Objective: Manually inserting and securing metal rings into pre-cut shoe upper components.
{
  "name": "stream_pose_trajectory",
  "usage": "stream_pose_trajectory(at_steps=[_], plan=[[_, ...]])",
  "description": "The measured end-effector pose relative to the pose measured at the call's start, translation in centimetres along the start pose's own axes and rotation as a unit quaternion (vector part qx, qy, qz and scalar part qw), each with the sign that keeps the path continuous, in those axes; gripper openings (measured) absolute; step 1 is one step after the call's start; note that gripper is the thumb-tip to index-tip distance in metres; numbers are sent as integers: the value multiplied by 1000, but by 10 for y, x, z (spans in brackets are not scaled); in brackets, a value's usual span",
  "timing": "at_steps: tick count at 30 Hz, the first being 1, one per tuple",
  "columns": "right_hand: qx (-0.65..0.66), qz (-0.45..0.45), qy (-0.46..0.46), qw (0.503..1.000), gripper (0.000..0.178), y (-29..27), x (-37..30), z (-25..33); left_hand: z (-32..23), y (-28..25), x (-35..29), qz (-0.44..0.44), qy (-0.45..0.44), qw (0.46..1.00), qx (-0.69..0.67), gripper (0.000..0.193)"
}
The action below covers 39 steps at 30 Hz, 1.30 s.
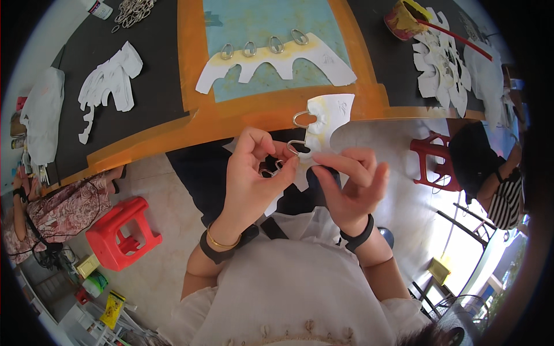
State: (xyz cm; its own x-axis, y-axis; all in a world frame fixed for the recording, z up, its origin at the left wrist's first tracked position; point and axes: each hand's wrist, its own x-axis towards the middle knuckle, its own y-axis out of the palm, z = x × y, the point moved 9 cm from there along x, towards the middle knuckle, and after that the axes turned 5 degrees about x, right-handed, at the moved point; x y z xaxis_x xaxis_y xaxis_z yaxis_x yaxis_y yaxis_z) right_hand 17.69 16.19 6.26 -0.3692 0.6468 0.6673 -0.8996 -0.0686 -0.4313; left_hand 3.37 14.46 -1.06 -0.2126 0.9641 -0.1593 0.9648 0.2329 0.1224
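My left hand point(254, 173) is closed, thumb and fingers pinching the near part of a white cut-out piece point(333, 112) with yellowish smears. Silver oval rings point(301, 119) sit along its scalloped edge, some of them by my left fingers. The piece is held upright in front of the table edge, its lower end partly hidden by my hands. With index finger and thumb, my right hand point(355, 184) grips the piece's right side; the other fingers are curled loosely. On the table lies another white scalloped piece point(326, 60), with several silver rings point(277, 45) along its far edge.
An orange-taped blue mat point(242, 86) covers the table's middle. White pieces point(112, 81) lie left, more point(441, 75) right, beside a glue pot point(404, 20) with a red-handled brush. A ring pile point(134, 12) is far left. Red stools point(124, 233) and two other people flank me.
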Motion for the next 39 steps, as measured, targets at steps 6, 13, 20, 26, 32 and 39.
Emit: stream_pose_trajectory(at_steps=[6, 13, 20, 26, 32, 39], plan=[[147, -23, 105, 983, 93, 1, 1, -24, -19, 6, -1, 32, 131, 991, -5, 33], [281, 8, 233, 931, 94, 11, 3, -39, -23, 6, 0, 6, 175, 983, 57, 36], [182, -21, 170, 968, 81, 14, 1, -30, -13, -2, -2, -56, 154, 986, 36, 42], [126, -45, 120, 984, 80, 10, -2, -27, -6, 1, 2, -80, 114, 990, 20, 40], [285, -110, 234, 923, 83, 0, -20, -51, -1, 6, 3, -43, 21, 993, -107, 33], [451, -14, 436, 779, 87, 29, -33, -57, 20, 12, -1, -38, -53, 984, -163, 28]])
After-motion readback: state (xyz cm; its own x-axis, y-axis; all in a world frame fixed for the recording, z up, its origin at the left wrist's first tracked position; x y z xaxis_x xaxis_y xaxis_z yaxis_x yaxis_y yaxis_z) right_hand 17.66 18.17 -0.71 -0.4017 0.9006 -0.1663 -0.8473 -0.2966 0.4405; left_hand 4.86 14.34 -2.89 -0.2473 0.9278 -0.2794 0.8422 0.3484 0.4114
